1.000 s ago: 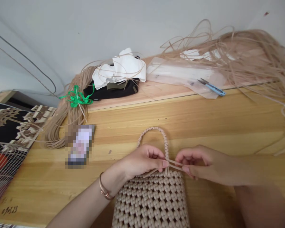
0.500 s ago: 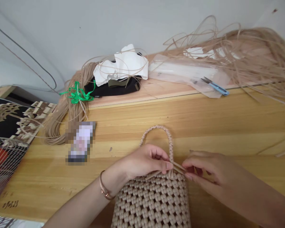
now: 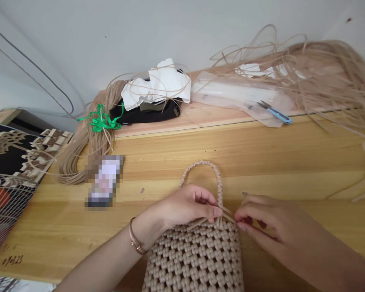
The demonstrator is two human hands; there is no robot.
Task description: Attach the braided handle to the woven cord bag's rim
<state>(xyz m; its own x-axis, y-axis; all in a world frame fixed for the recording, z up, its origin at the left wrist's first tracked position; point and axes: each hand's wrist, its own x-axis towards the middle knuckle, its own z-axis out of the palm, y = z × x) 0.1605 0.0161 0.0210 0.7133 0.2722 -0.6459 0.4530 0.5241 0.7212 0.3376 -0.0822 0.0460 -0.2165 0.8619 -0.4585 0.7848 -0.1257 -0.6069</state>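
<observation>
A beige woven bag (image 3: 197, 259) with an openwork weave stands at the bottom middle, its braided handle (image 3: 219, 184) arching up from the rim. My left hand (image 3: 191, 207) reaches across the rim and is closed, thumb and fingers pinching the foot of the handle on its right side. From that spot flat beige strips (image 3: 229, 218) run to the right. My right hand (image 3: 264, 219) is closed in a pinch on the end of a strip, beside the bag's upper right corner. Short strip ends stick out under my left hand.
A phone (image 3: 106, 180), partly pixelated, lies left on the wooden table (image 3: 280, 162). Behind are a strip bundle (image 3: 74, 162) with a green tie (image 3: 100, 119), white paper (image 3: 168, 83) on a black pouch (image 3: 152, 115), blue snips (image 3: 275, 112) on a plastic bag (image 3: 231, 91), and loose strips (image 3: 331, 77).
The fingertips of my right hand have drawn closer together on the strip and moved slightly right. My left hand keeps its pinch at the handle's foot.
</observation>
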